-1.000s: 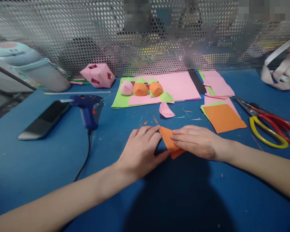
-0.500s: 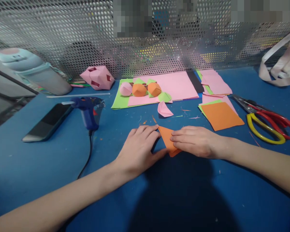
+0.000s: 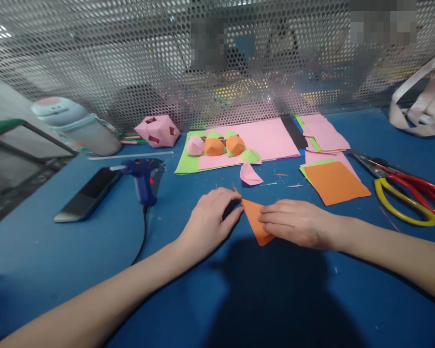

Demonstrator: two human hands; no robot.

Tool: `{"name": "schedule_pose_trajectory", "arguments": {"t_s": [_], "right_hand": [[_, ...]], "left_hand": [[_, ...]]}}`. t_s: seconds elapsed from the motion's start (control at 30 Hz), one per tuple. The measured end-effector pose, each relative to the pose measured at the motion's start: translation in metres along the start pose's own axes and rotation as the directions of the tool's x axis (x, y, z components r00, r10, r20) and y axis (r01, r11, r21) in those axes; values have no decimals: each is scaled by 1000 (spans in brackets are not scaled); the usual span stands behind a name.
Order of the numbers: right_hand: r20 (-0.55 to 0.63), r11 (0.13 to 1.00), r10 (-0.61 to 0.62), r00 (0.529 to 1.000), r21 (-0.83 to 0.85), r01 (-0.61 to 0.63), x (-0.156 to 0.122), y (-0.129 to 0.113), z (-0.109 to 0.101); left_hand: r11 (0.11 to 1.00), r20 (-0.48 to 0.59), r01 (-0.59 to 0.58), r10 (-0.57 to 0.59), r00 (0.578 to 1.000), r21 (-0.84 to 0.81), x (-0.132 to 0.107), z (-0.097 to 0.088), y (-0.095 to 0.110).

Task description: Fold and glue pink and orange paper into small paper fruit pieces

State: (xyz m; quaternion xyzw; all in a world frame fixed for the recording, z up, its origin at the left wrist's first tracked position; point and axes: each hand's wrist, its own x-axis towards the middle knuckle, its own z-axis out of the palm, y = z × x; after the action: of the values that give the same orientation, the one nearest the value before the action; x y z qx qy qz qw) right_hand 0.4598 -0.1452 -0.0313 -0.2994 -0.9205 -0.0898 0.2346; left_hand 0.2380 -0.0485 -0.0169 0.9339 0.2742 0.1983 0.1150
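Head camera looks down on a blue tabletop [image 3: 76, 251] where a folded orange paper piece [image 3: 255, 220] lies near the middle, between the person's two hands. The left hand [image 3: 212, 217] rests palm-down with its fingers loosely spread and closed on nothing, only the fingertips meeting the paper's far left corner. The right hand [image 3: 297, 223] lies flat on the paper's right part, its fingers straight and side by side, pressing down, not pinching. The paper already shows a pointed, triangle-like outline with its tip toward the near side, so some folds seem made, though it looks much flatter than the two rounded orange paper shapes [image 3: 214, 146] on the large pink sheet [image 3: 268, 137] farther back; by that comparison the folding is likely at an early or middle stage. A small pink folded petal [image 3: 249, 174] lies just beyond the hands, and an unfolded orange paper square [image 3: 335, 181] lies to the right, near the red-and-yellow-handled scissors [image 3: 387, 173]. To the left stand a blue hot glue gun [image 3: 143, 179] and a black phone [image 3: 89, 193], well apart from the hands. A pink paper polyhedron [image 3: 157, 130] sits by the perforated metal screen [image 3: 94, 58] at the far edge.
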Motion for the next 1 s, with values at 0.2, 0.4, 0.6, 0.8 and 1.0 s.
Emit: {"name": "schedule_pose_trajectory", "arguments": {"t_s": [0.2,0.4,0.6,0.8,1.0], "right_hand": [[-37,1000,15,999,13,-15,0,-1,2],[-34,1000,25,999,15,-25,-1,-1,3],[-14,999,39,999,23,-39,-1,-1,4],[-8,1000,12,1000,25,-12,0,1,3],[18,1000,-3,1000,11,3,-1,2,3]], "left_hand": [[993,-88,-57,48,995,-102,13,6,-16],[994,-55,-25,19,998,-104,16,8,-16],[994,-7,-7,6,1000,-112,20,4,-14],[987,27,16,-12,1000,-160,23,2,-15],[987,59,28,-19,998,-157,25,1,-14]]}}
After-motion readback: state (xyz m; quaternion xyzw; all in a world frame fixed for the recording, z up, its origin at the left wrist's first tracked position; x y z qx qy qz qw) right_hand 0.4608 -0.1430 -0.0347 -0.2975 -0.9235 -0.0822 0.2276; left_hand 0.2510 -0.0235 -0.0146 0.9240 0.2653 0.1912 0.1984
